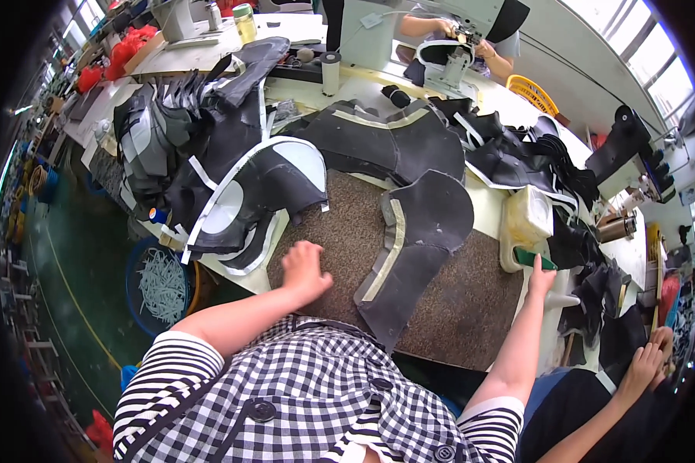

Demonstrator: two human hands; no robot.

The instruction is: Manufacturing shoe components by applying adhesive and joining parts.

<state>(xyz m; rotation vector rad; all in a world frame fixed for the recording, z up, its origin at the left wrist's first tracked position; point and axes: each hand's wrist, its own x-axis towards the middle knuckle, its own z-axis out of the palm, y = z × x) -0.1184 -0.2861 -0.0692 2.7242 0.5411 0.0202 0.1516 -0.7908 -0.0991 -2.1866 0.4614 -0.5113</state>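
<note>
My left hand (305, 270) hovers at the left of a brown textured mat (463, 316), thumb apart and fingers slightly bent, holding nothing. My right hand (542, 279) grips a flat green tool (534, 259) at the lip of a whitish plastic container (529, 216) with a pale yellowish content. The tool's far end is hidden in the container. Between my hands, a curved black leather-like piece (425, 231) lies on the mat, a cream strip along its left edge. A larger black piece (394, 143) with a similar strip lies beyond it.
At left lie stacked black pieces (162, 131) and a white-edged piece (278, 177). More dark pieces (510, 158) are heaped at right. A blue basket (135, 297) of pale strips stands on the floor. Another person's hands (467, 38) work at a sewing machine; a co-worker's hands (645, 366) are at right.
</note>
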